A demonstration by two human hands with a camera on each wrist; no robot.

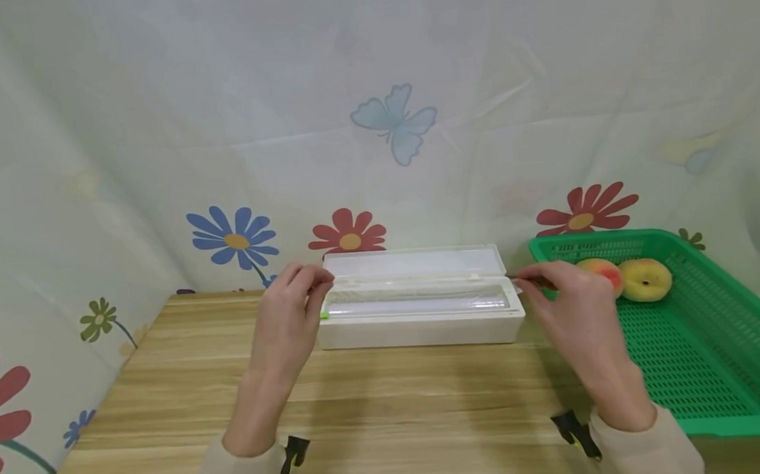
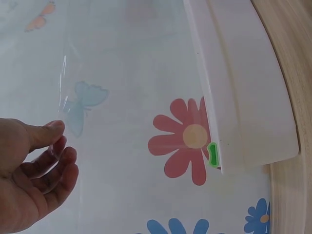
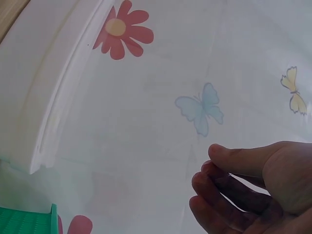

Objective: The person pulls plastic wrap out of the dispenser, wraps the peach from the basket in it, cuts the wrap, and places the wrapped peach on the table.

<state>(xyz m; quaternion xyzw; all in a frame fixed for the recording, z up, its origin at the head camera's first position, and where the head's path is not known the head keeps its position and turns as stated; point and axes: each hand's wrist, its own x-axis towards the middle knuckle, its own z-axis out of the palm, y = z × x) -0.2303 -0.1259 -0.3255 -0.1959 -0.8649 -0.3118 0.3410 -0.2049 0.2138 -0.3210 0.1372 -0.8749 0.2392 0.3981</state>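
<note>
A white cling film dispenser (image 1: 421,332) sits at the back of the wooden table, its lid (image 1: 416,265) raised and a shiny roll (image 1: 419,307) inside. At its left end is a small green slider (image 1: 324,316). My left hand (image 1: 286,319) is above the left end, thumb and forefinger pinching the edge of clear cling film (image 2: 62,80), which shows as faint glints. My right hand (image 1: 577,314) is past the right end, its thumb and fingertips together on the film's other corner. The film between the hands is nearly invisible.
To the right stands a green plastic basket (image 1: 748,319) holding a yellow peach (image 1: 646,281) and a reddish peach (image 1: 600,273), partly behind my right hand. A white curtain (image 1: 277,126) with printed flowers and butterflies hangs behind the wooden table (image 1: 394,414). Black straps show at both wrists.
</note>
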